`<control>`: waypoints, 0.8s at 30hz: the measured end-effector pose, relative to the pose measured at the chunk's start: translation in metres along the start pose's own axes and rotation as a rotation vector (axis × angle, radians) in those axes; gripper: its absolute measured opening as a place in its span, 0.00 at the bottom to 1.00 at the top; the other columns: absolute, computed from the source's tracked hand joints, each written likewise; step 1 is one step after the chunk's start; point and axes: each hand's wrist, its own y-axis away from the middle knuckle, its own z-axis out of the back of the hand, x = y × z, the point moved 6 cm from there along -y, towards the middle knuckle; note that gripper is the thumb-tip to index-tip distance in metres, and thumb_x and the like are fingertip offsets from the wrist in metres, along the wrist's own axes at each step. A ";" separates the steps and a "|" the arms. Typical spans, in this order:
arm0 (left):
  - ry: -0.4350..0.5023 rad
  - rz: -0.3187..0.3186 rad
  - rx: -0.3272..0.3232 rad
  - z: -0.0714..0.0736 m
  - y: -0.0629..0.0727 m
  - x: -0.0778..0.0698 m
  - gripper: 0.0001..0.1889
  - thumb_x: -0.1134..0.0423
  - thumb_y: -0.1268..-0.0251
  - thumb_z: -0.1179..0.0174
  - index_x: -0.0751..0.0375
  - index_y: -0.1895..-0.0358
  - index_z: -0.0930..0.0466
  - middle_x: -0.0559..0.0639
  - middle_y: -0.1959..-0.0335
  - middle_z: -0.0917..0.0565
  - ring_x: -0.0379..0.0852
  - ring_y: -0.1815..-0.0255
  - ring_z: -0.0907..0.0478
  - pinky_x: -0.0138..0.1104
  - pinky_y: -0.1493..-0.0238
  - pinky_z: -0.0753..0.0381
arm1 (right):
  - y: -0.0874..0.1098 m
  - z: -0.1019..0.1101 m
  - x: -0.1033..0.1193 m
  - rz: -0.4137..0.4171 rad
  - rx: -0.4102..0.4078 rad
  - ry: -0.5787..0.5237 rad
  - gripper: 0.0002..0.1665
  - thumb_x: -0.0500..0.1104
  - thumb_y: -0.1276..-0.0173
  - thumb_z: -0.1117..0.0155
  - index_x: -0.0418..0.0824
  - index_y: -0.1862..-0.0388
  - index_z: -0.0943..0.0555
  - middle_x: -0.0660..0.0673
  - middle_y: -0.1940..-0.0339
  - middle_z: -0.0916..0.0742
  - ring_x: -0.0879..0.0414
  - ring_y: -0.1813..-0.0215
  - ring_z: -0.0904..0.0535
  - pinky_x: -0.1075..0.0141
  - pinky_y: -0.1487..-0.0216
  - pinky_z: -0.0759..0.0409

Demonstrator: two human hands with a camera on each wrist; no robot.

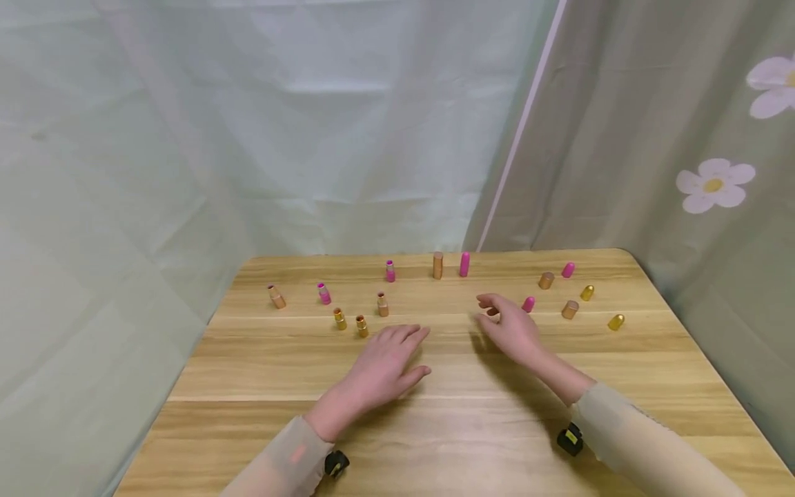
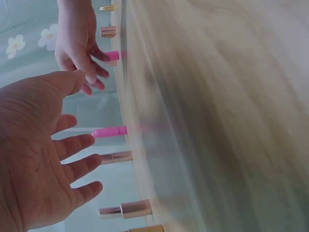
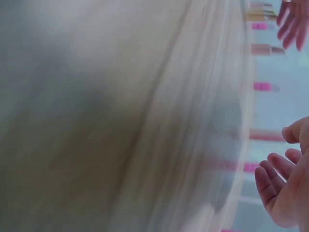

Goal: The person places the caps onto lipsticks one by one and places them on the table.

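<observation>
My left hand hovers over the middle of the table, palm down and fingers spread, holding nothing. Just beyond its fingertips stand two gold lipstick tubes without caps. A copper capless tube is a little further back. The right hand has loosely bent fingers with nothing between them. A pink lipstick cap shows right behind it. At the back middle, a capped copper lipstick and a capped pink lipstick stand upright side by side. The left wrist view shows the left palm with fingers apart.
More capless tubes stand at the left, one copper and two pink. At the right are copper caps, gold caps and another pink cap. A pale curtain hangs behind the wooden table.
</observation>
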 end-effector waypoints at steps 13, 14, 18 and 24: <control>-0.017 -0.009 0.024 -0.005 -0.024 -0.011 0.39 0.38 0.25 0.45 0.52 0.19 0.41 0.53 0.25 0.32 0.54 0.25 0.35 0.50 0.25 0.39 | 0.038 0.084 -0.047 -0.043 -0.213 -0.004 0.24 0.43 0.25 0.36 0.34 0.35 0.22 0.37 0.45 0.13 0.42 0.46 0.18 0.50 0.52 0.18; -0.020 -0.018 0.027 -0.005 -0.026 -0.014 0.39 0.37 0.25 0.45 0.52 0.19 0.41 0.53 0.25 0.32 0.53 0.25 0.36 0.50 0.25 0.40 | 0.040 0.091 -0.051 -0.058 -0.229 -0.002 0.24 0.44 0.25 0.36 0.34 0.35 0.22 0.36 0.45 0.14 0.41 0.45 0.19 0.50 0.50 0.19; -0.036 -0.055 0.038 -0.005 -0.035 -0.027 0.39 0.37 0.25 0.45 0.53 0.19 0.41 0.53 0.25 0.32 0.52 0.25 0.36 0.48 0.24 0.41 | 0.051 0.122 -0.073 -0.142 -0.289 0.028 0.28 0.49 0.23 0.39 0.33 0.33 0.23 0.34 0.43 0.14 0.40 0.43 0.21 0.52 0.49 0.25; -0.067 -0.111 0.070 -0.018 -0.050 -0.050 0.39 0.36 0.25 0.47 0.50 0.19 0.41 0.51 0.24 0.33 0.51 0.24 0.37 0.48 0.23 0.43 | 0.073 0.160 -0.114 -0.263 -0.378 0.101 0.29 0.50 0.23 0.42 0.34 0.31 0.25 0.32 0.40 0.16 0.34 0.43 0.25 0.54 0.57 0.33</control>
